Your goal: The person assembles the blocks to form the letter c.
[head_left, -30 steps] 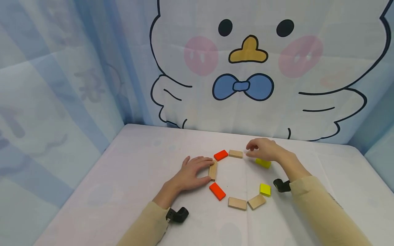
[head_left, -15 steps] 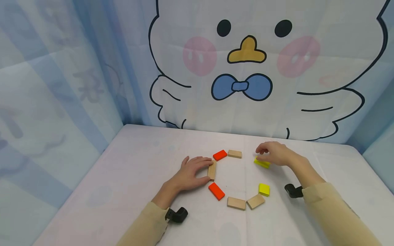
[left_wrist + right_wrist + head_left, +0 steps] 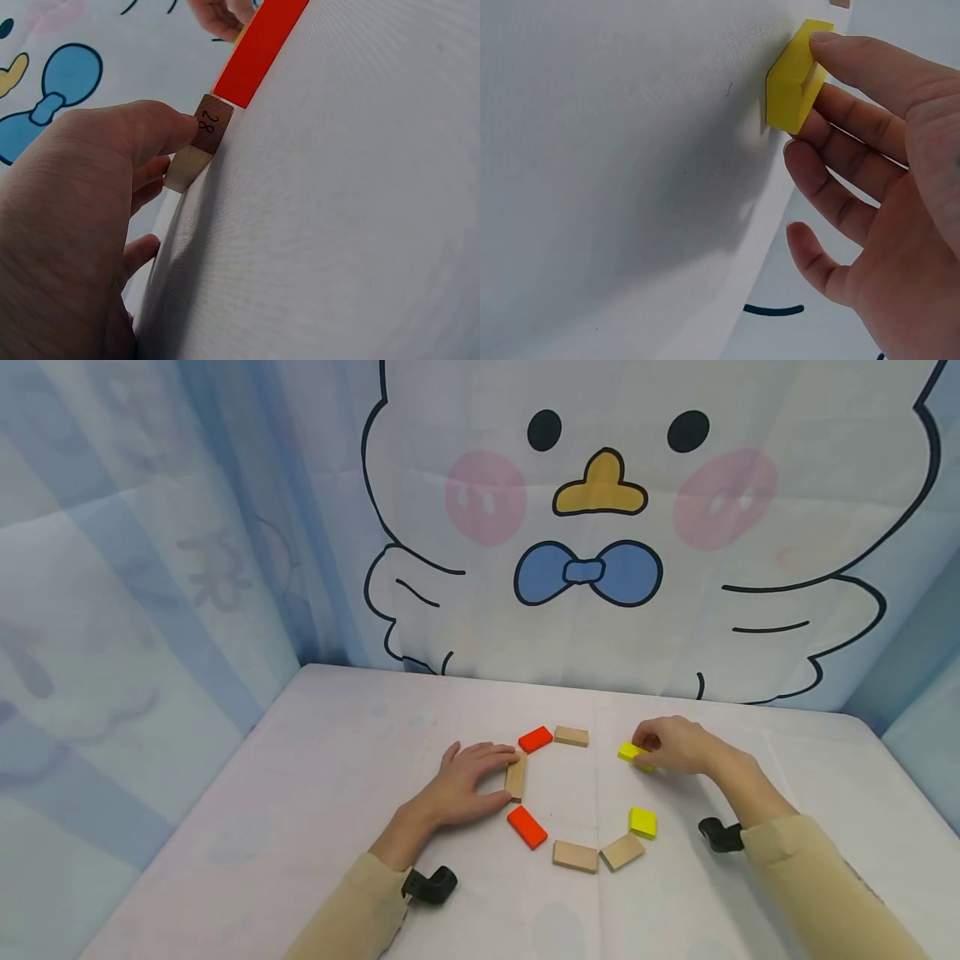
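The right hand is pinching the flat yellow wooden block at its nine o'clock, long axis across, while the left hand's straight fingers are resting on the plain wooden block.

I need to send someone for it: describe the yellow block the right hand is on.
On the white table, blocks form a ring. At its far right, the right hand holds the yellow block. The other yellow block lies nearer, untouched.

My white-clothed table bore a loose ring of flat blocks: two orange, four plain wood, two yellow, with both my hands resting there.
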Demonstrator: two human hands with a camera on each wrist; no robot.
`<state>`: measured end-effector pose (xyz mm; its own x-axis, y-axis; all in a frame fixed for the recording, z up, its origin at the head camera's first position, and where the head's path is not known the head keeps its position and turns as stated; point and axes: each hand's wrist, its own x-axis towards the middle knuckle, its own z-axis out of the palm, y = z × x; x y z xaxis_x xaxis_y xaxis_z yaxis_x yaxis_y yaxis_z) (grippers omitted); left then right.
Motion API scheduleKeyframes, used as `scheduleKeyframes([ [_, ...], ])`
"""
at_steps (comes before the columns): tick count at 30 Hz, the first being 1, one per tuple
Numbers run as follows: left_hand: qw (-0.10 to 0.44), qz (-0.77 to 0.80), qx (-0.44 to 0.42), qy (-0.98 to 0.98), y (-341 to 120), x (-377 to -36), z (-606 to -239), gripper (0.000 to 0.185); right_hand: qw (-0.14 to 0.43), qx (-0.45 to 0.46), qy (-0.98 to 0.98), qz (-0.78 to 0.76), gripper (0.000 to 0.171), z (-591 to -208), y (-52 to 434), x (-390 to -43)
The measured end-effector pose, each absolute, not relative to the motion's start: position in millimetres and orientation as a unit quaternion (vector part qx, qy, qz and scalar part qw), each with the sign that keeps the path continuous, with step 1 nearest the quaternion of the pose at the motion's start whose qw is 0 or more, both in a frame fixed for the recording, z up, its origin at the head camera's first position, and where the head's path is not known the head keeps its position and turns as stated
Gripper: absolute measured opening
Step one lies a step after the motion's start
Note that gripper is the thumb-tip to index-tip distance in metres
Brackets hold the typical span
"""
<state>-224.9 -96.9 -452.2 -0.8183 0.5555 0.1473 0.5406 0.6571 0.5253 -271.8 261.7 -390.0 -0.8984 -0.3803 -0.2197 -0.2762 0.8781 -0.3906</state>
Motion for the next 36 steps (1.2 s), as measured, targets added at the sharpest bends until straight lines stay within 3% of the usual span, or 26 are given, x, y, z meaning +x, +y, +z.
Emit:
scheduleKeyframes([
  [36, 0.013, 0.277, 0.299, 0.913, -96.6, -225.5, -452.7, 0.053, 0.132, -0.185, 0.955, -0.189, 0.022, -390.7, 229.6, -274.6],
])
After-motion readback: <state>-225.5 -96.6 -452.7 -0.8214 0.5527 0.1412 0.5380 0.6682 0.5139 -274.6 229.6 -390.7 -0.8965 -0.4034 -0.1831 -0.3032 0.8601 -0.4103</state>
